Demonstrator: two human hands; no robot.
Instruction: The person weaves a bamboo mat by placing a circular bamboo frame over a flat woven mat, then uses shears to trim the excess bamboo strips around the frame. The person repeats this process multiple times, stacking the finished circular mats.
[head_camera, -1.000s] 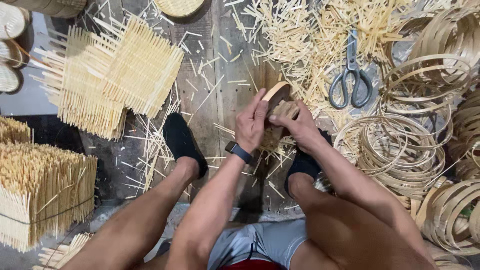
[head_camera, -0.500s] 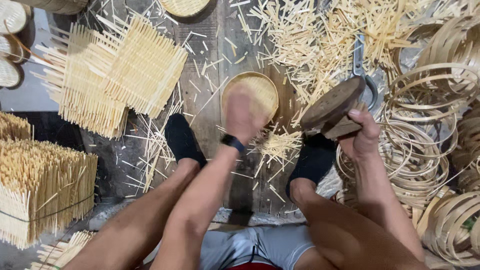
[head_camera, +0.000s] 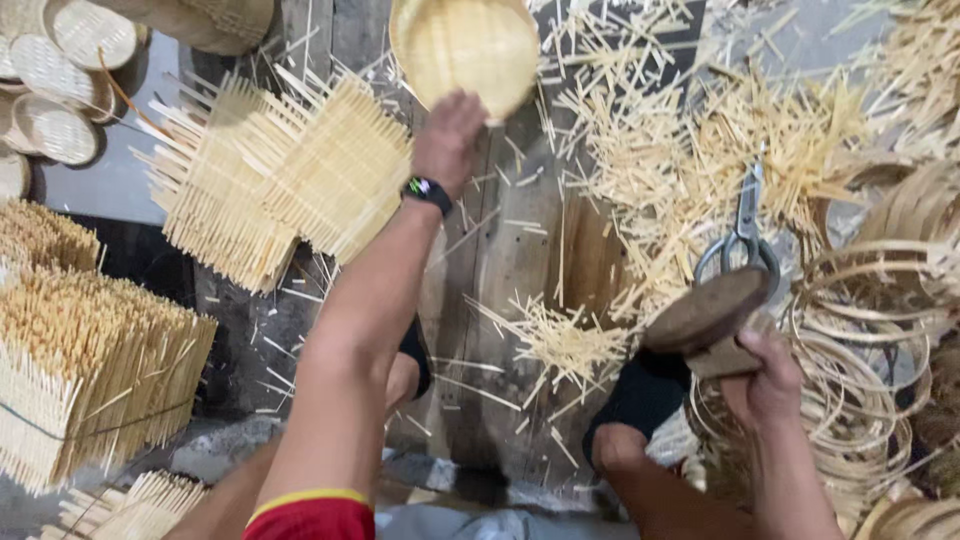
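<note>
Left hand (head_camera: 449, 138) grasps the near rim of a round woven bamboo tray (head_camera: 466, 48), held out over the far edge of the wooden floor (head_camera: 515, 260). Right hand (head_camera: 765, 380) is clenched on a dark round wooden block (head_camera: 708, 312) at the floor's right edge. Scissors (head_camera: 742, 235) lie just beyond, among bamboo slivers (head_camera: 680, 160) and bamboo hoops (head_camera: 870, 330).

A left hand (head_camera: 447, 140) holds a round woven bamboo tray (head_camera: 466, 50) over scattered splints (head_camera: 690, 170) (scissors (head_camera: 742, 235) nearby); the right hand (head_camera: 765, 375) grips a wooden block (head_camera: 708, 320).
</note>
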